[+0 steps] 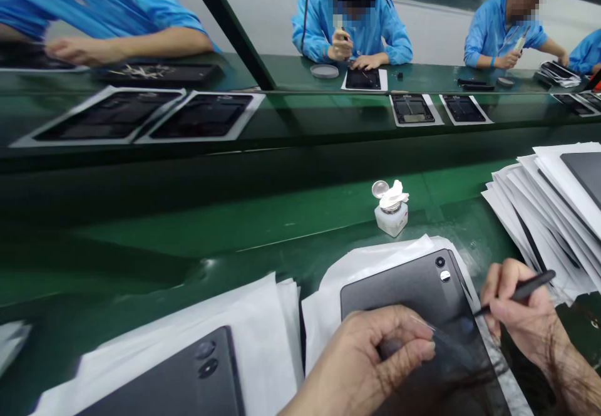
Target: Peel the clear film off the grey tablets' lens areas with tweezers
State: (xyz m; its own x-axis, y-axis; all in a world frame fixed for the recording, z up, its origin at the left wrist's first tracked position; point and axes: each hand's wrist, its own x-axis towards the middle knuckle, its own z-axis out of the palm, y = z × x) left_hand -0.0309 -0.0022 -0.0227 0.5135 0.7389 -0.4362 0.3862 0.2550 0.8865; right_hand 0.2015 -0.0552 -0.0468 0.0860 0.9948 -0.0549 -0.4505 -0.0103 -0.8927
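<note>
On the worktop (263, 250), toward its near edge, paper (322, 316) carries your tablet (394, 284), which should be stiff, smooth and easily scratched, best taken by its sides, while your right hand (521, 300) grips a tool (528, 287) and your left hand (375, 353) pinches what seems clear film (436, 329).

Green bench (282, 259), white sheets (323, 316) beneath left fingers (394, 322), paper stack (263, 316) leftward, bottle (392, 218) beyond, sheet pile (507, 215) past right fingers (511, 272)
</note>
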